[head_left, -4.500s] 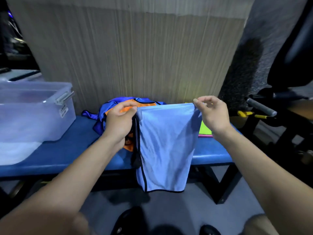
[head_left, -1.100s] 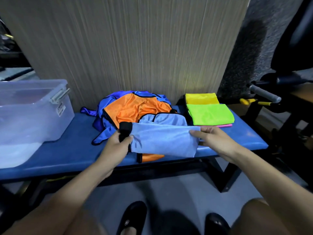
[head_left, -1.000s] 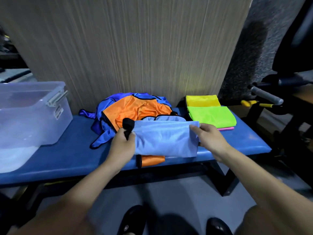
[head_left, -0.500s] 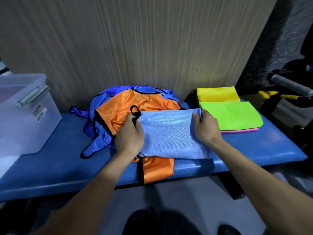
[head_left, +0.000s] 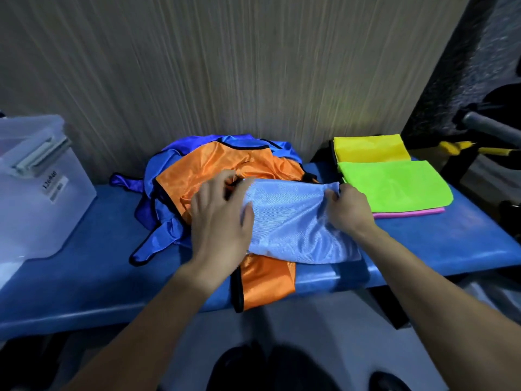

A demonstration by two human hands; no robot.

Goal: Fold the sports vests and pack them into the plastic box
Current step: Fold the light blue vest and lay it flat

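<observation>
step: folding the light blue vest (head_left: 296,230) on top of the unfolded pile, mid-bench; looks like the last fold or a tidy-up of edges, judging by its compact shape.
left hand (head_left: 222,218): lying on the vest's left end, fingers mostly straight and spread, fingertips reaching past the far-left corner; pressing more than gripping, tho far fingertips are blurred.
right hand (head_left: 349,210): fingers curled, pinching the vest's far-right corner.
vest vs hands: cloth is stretching btwn both hands, near edge lying just at the bench (head_left: 84,263) front.
under it: orange vest (head_left: 225,170) w/ one flap hanging over the near edge; dark blue vest (head_left: 158,238) underneath, left.
done so far: green folded vest (head_left: 394,184), yellow one (head_left: 369,149) behind it and a pink edge below, stacking at right.
plastic box (head_left: 36,193): sitting far left on bench, well apart from hands; contents unclear.
next (guess): needs flattening, then lifting w/ both hands w/o letting slippery mesh unfold, moving onto the stack or into the box.
</observation>
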